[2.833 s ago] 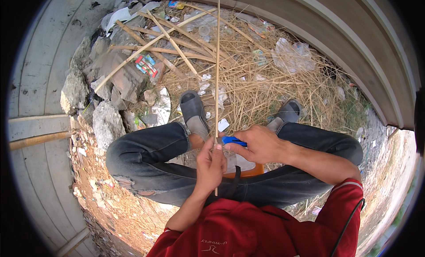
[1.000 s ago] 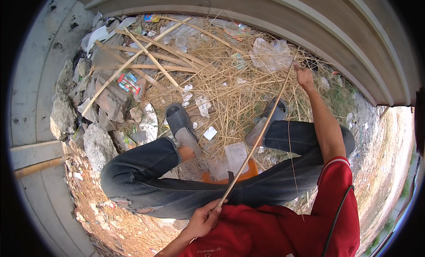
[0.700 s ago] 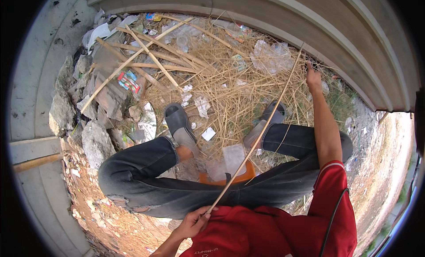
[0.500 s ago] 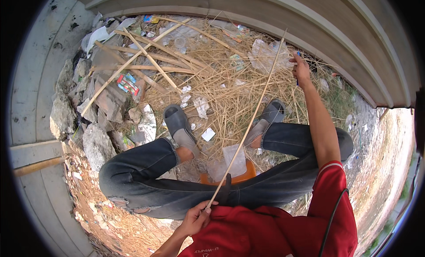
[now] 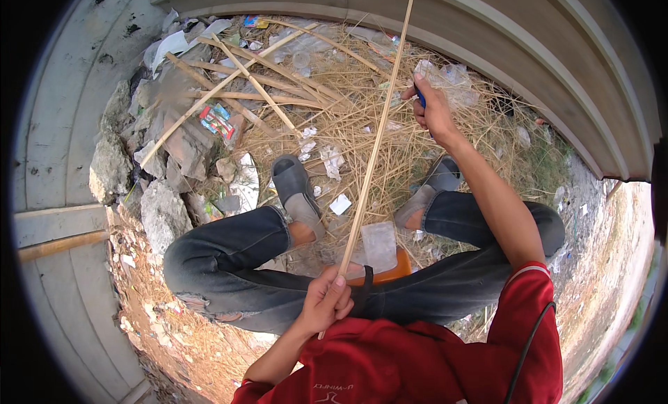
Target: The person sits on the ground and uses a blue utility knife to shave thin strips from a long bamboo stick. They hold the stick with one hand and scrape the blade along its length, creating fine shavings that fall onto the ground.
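My left hand [image 5: 324, 299] is closed around the lower end of a long, thin bamboo strip [image 5: 378, 143], close to my red shirt. The strip slants up and away past the top edge of the view. Out in front, my right hand [image 5: 437, 115] grips a slim blue-handled tool [image 5: 419, 96]; its working end cannot be made out. This hand is to the right of the strip, apart from it. Between my legs, a translucent plastic piece [image 5: 379, 247] leans at an orange seat or container [image 5: 391, 270], partly hidden by my thigh.
Several cut bamboo strips [image 5: 263, 98] lie crossed at the far left, beside broken rocks [image 5: 165, 215]. Thin shavings [image 5: 351, 136] and litter cover the ground between my feet. A corrugated metal wall [image 5: 529, 63] curves along the far side; a grey panel [image 5: 59, 125] stands left.
The bamboo strip has shifted farther away and now runs out of the top of the view. My right hand has come left and nearer. My left hand has risen slightly, still holding the strip.
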Available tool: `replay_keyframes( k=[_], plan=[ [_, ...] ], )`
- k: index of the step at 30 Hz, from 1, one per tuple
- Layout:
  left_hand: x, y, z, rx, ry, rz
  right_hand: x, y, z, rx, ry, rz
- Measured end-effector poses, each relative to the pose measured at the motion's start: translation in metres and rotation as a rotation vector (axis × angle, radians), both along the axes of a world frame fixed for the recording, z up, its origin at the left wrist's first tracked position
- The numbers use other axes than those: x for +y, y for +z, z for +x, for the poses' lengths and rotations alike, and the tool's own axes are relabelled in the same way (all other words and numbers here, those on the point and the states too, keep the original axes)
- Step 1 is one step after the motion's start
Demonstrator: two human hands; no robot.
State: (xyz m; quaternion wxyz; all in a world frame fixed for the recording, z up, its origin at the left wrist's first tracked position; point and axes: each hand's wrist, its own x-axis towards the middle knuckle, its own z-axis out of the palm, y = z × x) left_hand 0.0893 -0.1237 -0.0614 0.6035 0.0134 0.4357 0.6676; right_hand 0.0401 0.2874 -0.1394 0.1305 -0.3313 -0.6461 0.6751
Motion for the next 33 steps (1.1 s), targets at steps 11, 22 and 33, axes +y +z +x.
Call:
replay_keyframes(
  k=[11,22,33],
  plan=[
    [0.008,-0.007,0.001,-0.001,0.116,-0.009,-0.093,0.062,0.049,-0.205,0.565,0.644],
    [0.010,-0.030,0.050,-0.021,0.278,-0.058,-0.122,0.073,0.081,-0.198,0.871,0.648],
    [0.047,-0.039,0.044,-0.068,0.257,-0.176,-0.144,0.060,0.100,-0.350,1.109,0.456]
  ],
)
